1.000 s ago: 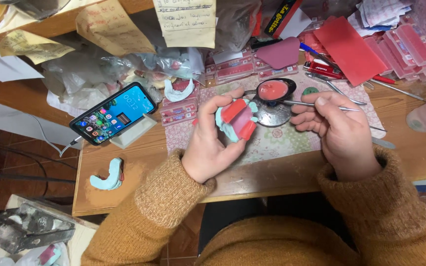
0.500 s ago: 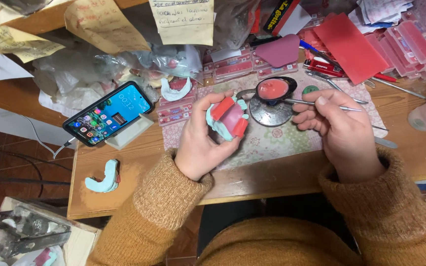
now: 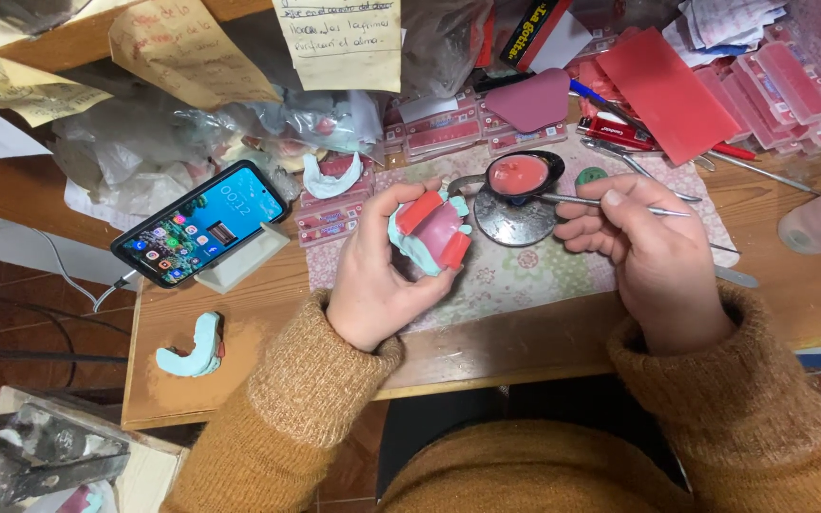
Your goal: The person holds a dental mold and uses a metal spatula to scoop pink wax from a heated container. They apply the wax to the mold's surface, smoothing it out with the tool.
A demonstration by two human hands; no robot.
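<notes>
The work in hand looks like wax being added to a dental model: the left hand is clamped around a pale green plaster cast that carries red wax blocks and a pink plate, holding it up just above the patterned mat on the tabletop, near the mat's left part. The right hand is closed in a pen-like grip on a thin metal spatula, whose tip reaches left to the edge of a small black dish of pink wax standing on a round metal base. By my judgement the step is loading the tool tip with wax, and the next move would call for carrying that small load across to the cast without dripping, with the cast held steady and turned so the working face meets the tip. The left wrist is bent upward with fingers wrapped over the cast's top and thumb beneath; the right forearm rests along the tabletop edge, knuckles up. The two hands sit apart, the dish between them. A phone leans on a stand at the left, and another green cast lies near the front left corner.
</notes>
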